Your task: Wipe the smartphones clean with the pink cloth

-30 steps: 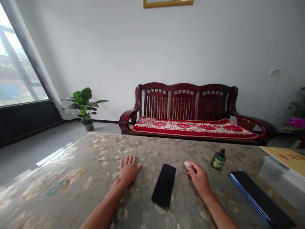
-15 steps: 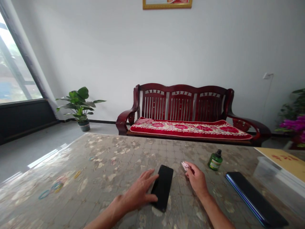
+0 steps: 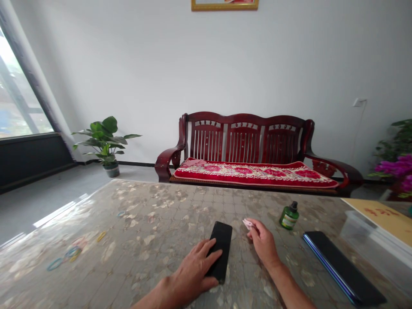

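Note:
A black smartphone [image 3: 222,240] lies flat on the patterned tablecloth in front of me. My left hand [image 3: 201,267] rests over its lower left part, fingers spread, covering some of the screen. To the right of the phone, my right hand [image 3: 262,241] is closed in a pinch on a small pale pink and white thing [image 3: 247,223]. Most of that thing is hidden by the fingers, so its kind is unclear. Just beyond the right hand stands a small green bottle [image 3: 289,216] with a black cap.
A dark folded case with a blue edge [image 3: 341,266] lies at right, beside a clear plastic box [image 3: 360,231] and a tan printed board [image 3: 381,211]. Several colored bands [image 3: 69,254] lie at left. Behind the table [image 3: 138,236] stands a wooden bench [image 3: 241,146].
My left hand has moved right and down onto the phone, its fingers reaching farther across the screen. My right hand keeps its pinch; the view has shifted slightly.

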Motion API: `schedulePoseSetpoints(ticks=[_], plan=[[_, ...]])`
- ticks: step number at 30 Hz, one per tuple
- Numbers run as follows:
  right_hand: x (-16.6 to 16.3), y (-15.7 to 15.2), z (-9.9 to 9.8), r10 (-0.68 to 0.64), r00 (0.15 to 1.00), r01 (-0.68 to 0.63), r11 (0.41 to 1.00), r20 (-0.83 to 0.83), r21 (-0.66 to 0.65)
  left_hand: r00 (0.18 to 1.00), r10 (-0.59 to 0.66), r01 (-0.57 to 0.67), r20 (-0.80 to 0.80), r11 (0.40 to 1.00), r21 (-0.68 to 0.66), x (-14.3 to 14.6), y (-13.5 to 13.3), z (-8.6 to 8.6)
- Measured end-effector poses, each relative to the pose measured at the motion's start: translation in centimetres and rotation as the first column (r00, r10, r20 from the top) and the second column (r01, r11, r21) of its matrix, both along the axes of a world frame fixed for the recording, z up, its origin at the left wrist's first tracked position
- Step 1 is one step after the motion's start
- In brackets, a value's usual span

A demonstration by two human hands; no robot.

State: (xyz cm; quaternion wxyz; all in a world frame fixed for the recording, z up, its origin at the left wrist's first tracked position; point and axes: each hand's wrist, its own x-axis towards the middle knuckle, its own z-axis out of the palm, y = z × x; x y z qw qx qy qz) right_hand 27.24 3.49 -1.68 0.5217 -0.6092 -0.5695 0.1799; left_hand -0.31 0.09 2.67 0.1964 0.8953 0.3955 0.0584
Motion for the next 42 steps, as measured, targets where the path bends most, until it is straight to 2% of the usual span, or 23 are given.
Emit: schedulePoseSetpoints(ticks=[4,10,14,19,22,25,29,34,38,42], plan=[[0.2,0.3,-0.4,0.023,0.999,-0.024,0.999,0.025,0.031,0.998,0.061,-0.061,-0.022,0.998,0.016,1.2,-0.4,0.0],[0.2,0.4,-0.5,0.064,0.985,-0.084,0.989,0.159,0.124,0.992,0.121,-0.120,-0.019,0.990,0.068,2.9,0.5,-0.8],[0.2,0.0,-0.5,0.068,0.977,-0.088,0.992,0.202,0.093,0.993,0.117,-0.118,0.019,0.988,0.097,3.1,0.8,-1.4],[-0.4,0.0,-0.4,0.104,0.973,-0.116,0.992,0.205,0.044,0.992,0.050,-0.065,0.112,0.989,0.135,2.6,0.5,-2.0],[-1.8,0.5,0.5,0.140,0.962,-0.155,0.987,0.233,0.045,0.981,0.028,-0.057,0.193,0.988,0.144,2.3,0.4,-2.3],[-3.6,1.7,1.8,0.150,0.944,-0.181,0.980,0.295,0.082,0.979,0.012,-0.041,0.203,0.989,0.140,2.1,0.5,-2.7],[-5.4,3.4,2.8,0.099,0.873,-0.145,0.988,0.478,0.060,0.977,-0.003,-0.029,0.212,0.989,0.147,1.9,0.6,-3.4],[-6.0,4.1,2.1,0.121,0.720,-0.123,0.991,0.684,-0.046,0.974,-0.021,-0.015,0.226,0.987,0.157,1.8,0.7,-3.7],[-6.1,3.4,2.0,0.174,0.631,-0.147,0.984,0.756,-0.103,0.973,-0.036,-0.002,0.230,0.987,0.162,1.8,0.7,-3.6],[-6.6,1.5,2.1,0.166,0.561,-0.126,0.985,0.811,-0.114,0.986,-0.042,0.017,0.159,0.988,0.152,1.9,0.8,-3.4]])
